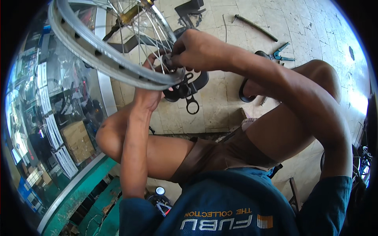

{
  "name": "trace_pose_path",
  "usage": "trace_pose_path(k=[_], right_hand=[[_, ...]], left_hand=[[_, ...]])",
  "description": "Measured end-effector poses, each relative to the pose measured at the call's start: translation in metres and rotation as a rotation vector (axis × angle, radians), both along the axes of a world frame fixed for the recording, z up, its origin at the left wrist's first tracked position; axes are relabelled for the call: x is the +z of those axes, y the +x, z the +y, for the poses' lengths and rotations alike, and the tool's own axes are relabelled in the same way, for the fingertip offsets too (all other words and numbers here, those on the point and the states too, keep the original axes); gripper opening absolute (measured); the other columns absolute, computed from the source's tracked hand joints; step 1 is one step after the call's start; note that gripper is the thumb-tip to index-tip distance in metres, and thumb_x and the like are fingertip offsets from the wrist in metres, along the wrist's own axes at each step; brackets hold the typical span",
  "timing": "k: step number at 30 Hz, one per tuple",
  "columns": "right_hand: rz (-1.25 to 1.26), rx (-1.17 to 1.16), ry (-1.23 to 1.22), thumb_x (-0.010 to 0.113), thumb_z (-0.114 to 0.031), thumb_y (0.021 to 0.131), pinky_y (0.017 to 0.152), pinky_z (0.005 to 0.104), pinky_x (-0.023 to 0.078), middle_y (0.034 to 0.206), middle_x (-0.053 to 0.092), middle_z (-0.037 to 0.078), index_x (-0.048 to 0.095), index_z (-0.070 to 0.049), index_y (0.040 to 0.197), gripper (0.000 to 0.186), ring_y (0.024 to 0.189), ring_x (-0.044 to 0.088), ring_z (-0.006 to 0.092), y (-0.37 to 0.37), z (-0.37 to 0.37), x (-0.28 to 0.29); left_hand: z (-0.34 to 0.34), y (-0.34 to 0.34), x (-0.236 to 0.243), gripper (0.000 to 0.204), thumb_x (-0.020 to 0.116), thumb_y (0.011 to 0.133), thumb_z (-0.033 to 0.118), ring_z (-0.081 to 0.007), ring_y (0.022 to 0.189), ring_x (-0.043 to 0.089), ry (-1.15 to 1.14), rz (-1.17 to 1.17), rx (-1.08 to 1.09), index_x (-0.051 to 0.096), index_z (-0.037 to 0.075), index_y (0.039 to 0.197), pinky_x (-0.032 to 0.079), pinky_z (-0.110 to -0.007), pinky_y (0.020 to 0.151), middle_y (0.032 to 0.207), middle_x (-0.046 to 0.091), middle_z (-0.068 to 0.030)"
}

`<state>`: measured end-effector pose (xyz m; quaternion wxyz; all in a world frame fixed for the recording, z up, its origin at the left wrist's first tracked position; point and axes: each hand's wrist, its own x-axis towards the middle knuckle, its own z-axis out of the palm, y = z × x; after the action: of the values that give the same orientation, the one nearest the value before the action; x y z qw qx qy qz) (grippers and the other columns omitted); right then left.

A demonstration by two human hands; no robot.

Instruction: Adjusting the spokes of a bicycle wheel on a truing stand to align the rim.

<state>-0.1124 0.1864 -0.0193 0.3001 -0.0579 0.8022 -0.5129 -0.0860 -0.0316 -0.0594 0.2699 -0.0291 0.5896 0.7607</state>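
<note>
A bicycle wheel with a silver rim (114,58), thin spokes and a gold hub (130,15) stands at the upper left, tilted toward me. My left hand (150,97) reaches up behind the rim's near edge, its fingers closed around it and partly showing between the spokes. On the inner side of the same edge, my right hand (197,50) is pinched at the spoke ends. A small dark grey piece (167,61) shows at its fingertips; its kind is too hidden to tell. Just below the rim sits a black stand clamp (184,88) with a ring-shaped handle (192,106).
Pliers with teal handles (281,51) and a metal bar (256,27) lie on the tiled floor to the right. A glass display case (59,98) with a teal base (75,192) runs along the left. Bicycle parts (360,161) stand at the far right.
</note>
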Motion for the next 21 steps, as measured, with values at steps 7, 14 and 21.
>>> trace_pose_path(k=[7,14,21], right_hand=[[0.064,0.041,-0.015,0.072,-0.018,0.088,0.06,0.031,0.054,0.073,0.071,0.01,0.079,0.003,0.098,0.024,0.057,0.063,0.0156,-0.002,0.002,-0.003],[0.195,-0.024,0.113,0.073,-0.023,0.083,0.057,0.0334,0.055,0.067,0.071,0.011,0.077,0.003,0.086,0.026,0.055,0.064,0.0224,0.002,-0.012,-0.011],[0.232,-0.087,0.107,0.076,-0.022,0.082,0.057,0.0349,0.057,0.067,0.071,0.011,0.077,0.003,0.082,0.025,0.055,0.065,0.0244,0.001,-0.014,-0.028]], left_hand=[[0.006,0.009,0.002,0.054,0.071,0.094,0.003,-0.0185,0.095,0.072,-0.044,-0.054,0.13,0.047,0.007,0.142,0.06,-0.03,0.076,0.117,0.071,-0.0129],[0.005,0.005,-0.01,0.045,0.068,0.097,0.007,-0.0173,0.088,0.071,-0.053,-0.11,0.12,0.053,0.006,0.139,0.056,-0.027,0.071,0.108,0.072,-0.0122],[0.01,0.012,-0.028,0.035,0.068,0.095,0.009,-0.0157,0.079,0.066,-0.409,-0.004,0.238,0.067,0.006,0.13,0.055,-0.026,0.066,0.098,0.074,-0.0086]])
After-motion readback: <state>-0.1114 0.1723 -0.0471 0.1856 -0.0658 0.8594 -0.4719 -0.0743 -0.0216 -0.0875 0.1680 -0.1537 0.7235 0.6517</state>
